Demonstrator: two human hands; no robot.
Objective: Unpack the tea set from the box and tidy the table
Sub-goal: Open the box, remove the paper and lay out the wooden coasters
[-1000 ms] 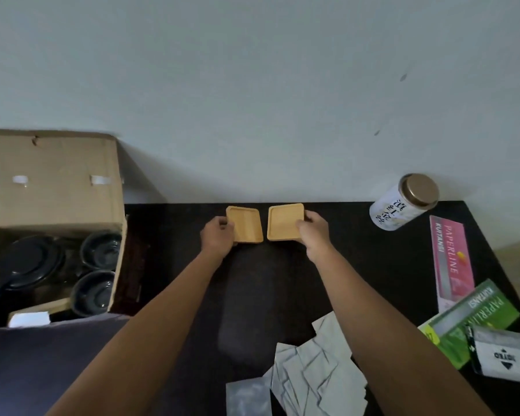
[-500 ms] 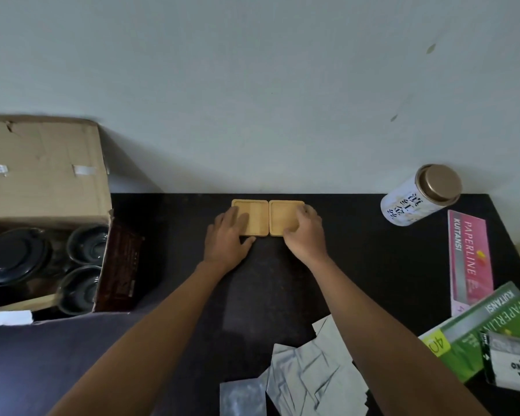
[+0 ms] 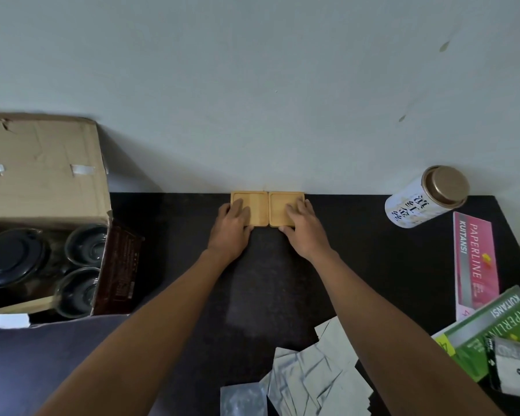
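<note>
View from a head camera, looking down at a dark surface (image 3: 373, 265) set against a pale wall. Two square wooden coasters sit side by side at the far edge, touching each other and butted against the wall: the left coaster (image 3: 254, 202) and the right coaster (image 3: 281, 202). The left hand (image 3: 231, 228) lies flat on the left one, the right hand (image 3: 302, 228) flat on the right one; fingers of both are straight and spread, pressing down, not pinching anything.

At far left an open cardboard box (image 3: 42, 175) holds the rest of the tea set: a black teapot (image 3: 12, 259) and two dark cups (image 3: 86, 243) (other contents too dark to tell). A white tea canister (image 3: 424, 199) stands at right, w/ paper packs and grey sachets nearer the viewer.

To finish the step well: press evenly w/ flat fingers, keep the inner edges flush and the back edges square to the wall, then lift both hands straight up so neither coaster drags.

Vs. half a second ago: the coasters have slid back to the wall, and both hands have moved farther onto them.
</note>
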